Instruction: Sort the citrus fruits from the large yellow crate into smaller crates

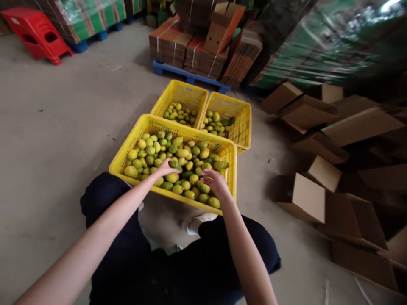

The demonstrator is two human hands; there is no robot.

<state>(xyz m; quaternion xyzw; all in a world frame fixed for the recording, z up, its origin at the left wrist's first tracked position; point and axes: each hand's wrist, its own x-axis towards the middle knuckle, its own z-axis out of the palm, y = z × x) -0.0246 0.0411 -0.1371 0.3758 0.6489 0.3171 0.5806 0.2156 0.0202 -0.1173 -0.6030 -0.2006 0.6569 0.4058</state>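
Observation:
A large yellow plastic crate (173, 202) stands in front of my knees, holding many yellow and green lemons (182, 153). My left hand (165, 167) is inside it, left of the middle, its fingers curled round a green lemon (176, 165). Over the right part of the same crate hovers my right hand (216, 182), fingers apart and holding nothing I can see. Just below its fingertips lie several lemons; whether it touches one I cannot tell.
Behind are two more yellow crates, the left one (159, 106) and the right one (243, 127), each partly filled with lemons. Open cardboard boxes (308, 197) crowd the right side. Flattened cartons lie on a blue pallet (190, 78). A red stool (40, 34) is at far left.

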